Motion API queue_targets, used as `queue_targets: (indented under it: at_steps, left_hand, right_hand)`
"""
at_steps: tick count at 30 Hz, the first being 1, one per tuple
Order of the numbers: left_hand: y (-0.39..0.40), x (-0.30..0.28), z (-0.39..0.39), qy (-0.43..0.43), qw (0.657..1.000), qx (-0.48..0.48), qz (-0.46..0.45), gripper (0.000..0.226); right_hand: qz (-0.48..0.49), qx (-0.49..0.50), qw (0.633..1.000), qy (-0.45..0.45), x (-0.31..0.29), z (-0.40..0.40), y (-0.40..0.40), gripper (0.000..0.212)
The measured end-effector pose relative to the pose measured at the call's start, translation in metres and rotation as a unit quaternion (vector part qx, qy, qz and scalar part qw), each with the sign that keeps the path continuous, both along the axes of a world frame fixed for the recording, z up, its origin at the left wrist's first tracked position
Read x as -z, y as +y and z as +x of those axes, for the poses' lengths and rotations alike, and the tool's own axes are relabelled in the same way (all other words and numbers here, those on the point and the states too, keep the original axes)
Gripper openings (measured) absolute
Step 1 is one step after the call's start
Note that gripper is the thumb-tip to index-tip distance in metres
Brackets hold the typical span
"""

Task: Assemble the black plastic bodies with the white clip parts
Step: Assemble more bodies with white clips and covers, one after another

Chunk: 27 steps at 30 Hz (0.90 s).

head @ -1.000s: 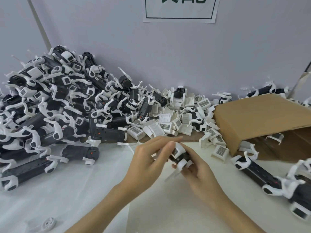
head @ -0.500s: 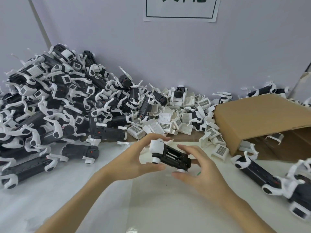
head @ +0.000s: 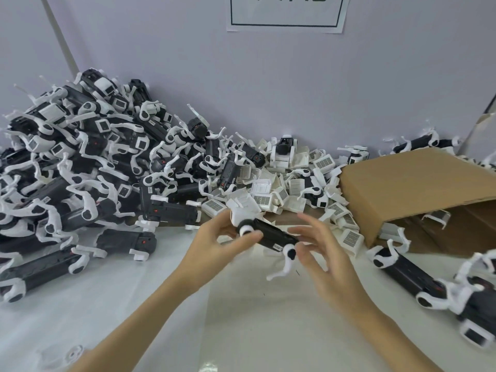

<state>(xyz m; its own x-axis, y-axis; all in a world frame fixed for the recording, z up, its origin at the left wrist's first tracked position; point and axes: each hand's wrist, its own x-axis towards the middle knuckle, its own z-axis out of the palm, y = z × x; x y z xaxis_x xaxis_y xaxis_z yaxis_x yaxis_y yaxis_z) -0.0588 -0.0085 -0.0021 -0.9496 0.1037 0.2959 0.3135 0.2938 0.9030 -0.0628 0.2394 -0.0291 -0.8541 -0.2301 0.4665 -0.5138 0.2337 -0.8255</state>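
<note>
Both hands are up over the white table, apart, with one black body between them. Left hand is clamped on the body's left end, thumb laid by the round white hub; a white clip part sits at that end. Right hand is held beside the right end, fingers spread; contact cannot be told through the blur. A thin white leg dangles under that end.

Handling, as judged: light, rigid moulded plastic, smooth, likely slippery. The body's flat sides are best gripped; thin legs look snappable and shouldn't be pulled.

Further out: loose white clips heaped behind, finished units piled left, cardboard box tipped right.
</note>
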Motion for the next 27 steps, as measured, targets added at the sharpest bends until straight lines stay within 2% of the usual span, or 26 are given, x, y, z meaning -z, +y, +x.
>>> queue_targets:
  at_steps: [2,4,6,11,14,20,24,27]
  left_hand:
    - [0.006,0.0,0.0,-0.053,0.996,-0.01,0.078,0.042]
    - [0.01,0.001,0.002,-0.094,0.989,-0.026,0.111,0.056]
    - [0.014,0.002,0.004,-0.132,0.983,-0.044,0.12,0.07]
    - [0.022,-0.004,0.004,-0.221,0.969,-0.037,0.099,0.066]
    - [0.02,-0.01,0.001,-0.263,0.954,-0.023,0.145,0.075]
    - [0.02,-0.009,0.001,-0.221,0.959,-0.018,0.178,0.055]
    - [0.023,-0.013,0.007,-0.121,0.986,0.008,0.114,0.049]
    - [0.027,-0.016,0.012,-0.083,0.994,0.009,0.066,0.05]
  right_hand:
    - [-0.029,-0.031,0.997,-0.064,0.002,0.002,-0.003,0.042]
    - [-0.037,-0.053,0.993,-0.099,0.003,0.003,-0.007,0.046]
    - [-0.057,-0.062,0.989,-0.123,0.005,0.004,-0.012,0.05]
    - [-0.122,-0.046,0.973,-0.189,0.003,0.006,-0.017,0.035]
    - [-0.171,-0.046,0.953,-0.245,0.001,0.002,-0.016,0.045]
    - [-0.267,-0.066,0.882,-0.383,-0.003,-0.001,-0.014,0.045]
    - [-0.302,-0.105,0.846,-0.427,-0.007,0.0,-0.01,0.058]
    - [-0.307,-0.128,0.842,-0.426,-0.007,0.0,-0.006,0.056]
